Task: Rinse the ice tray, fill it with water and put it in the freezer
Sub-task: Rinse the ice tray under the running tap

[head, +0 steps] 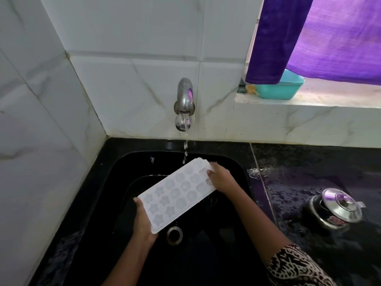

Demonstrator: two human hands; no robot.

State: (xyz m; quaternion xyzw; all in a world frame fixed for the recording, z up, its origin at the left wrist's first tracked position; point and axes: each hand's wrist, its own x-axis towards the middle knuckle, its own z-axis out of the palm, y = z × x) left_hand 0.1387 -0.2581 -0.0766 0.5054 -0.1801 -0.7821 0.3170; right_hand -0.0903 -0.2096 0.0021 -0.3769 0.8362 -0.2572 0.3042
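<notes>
No readable text, brand, number or sign appears anywhere in this kitchen sink view; the only marking is a small red label (pixel 335 220) on the side of the lidded steel pot (pixel 321 213) at the lower right of the frame (its characters are too blurred to make out).

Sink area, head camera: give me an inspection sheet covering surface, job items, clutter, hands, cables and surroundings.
Surface: black sink set in a wet black counter; metal drain visible.
Job's things: white ice tray held over the sink, cavities facing up; tap running a thin stream by the tray's far end.
Clutter: lidded steel pot on the counter, right of the sink.
Hands: left hand grips the tray's near end; right hand grips its far end.
Cables: nothing seen.
Surroundings: white tiled wall; teal tub on the window ledge, partly behind a purple curtain.
</notes>
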